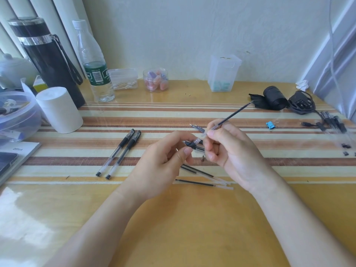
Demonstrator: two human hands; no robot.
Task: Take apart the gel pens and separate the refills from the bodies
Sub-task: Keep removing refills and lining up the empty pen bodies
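1. My right hand (231,151) pinches the thin plastic gel refill (231,116) between thumb and forefinger, close to its pale, translucent end. The other fingers curl loosely beneath and hold nothing.
2. My left hand (165,160) grips the clear pen barrel with the black rubber grip (192,144). Thumb and fingers are curled round it, and its open mouth points towards my right fingertips.
3. The relation that matters is the refill's long axis. It runs from my right fingers up and away to the right, with the dark, ink-filled part at the far end. The pale end sits just beside the barrel mouth and looks free of it, though my fingers hide the exact gap.
4. The loose refills (202,173) lie on the striped yellow-and-brown tabletop (173,218), below and slightly towards me from both hands. They lie roughly parallel, slanting down to the right. My right hand is the nearer one to them.
5. I judge that the next move is to lower the refill towards me and turn it to match that slant before letting go.
6. A small bronze cone tip (202,158) lies on the table just under my right fingers. I could knock it as the hand drops.
7. Two assembled clear gel pens with black caps (121,151) lie side by side, well apart to the left of my left hand and not yet opened.
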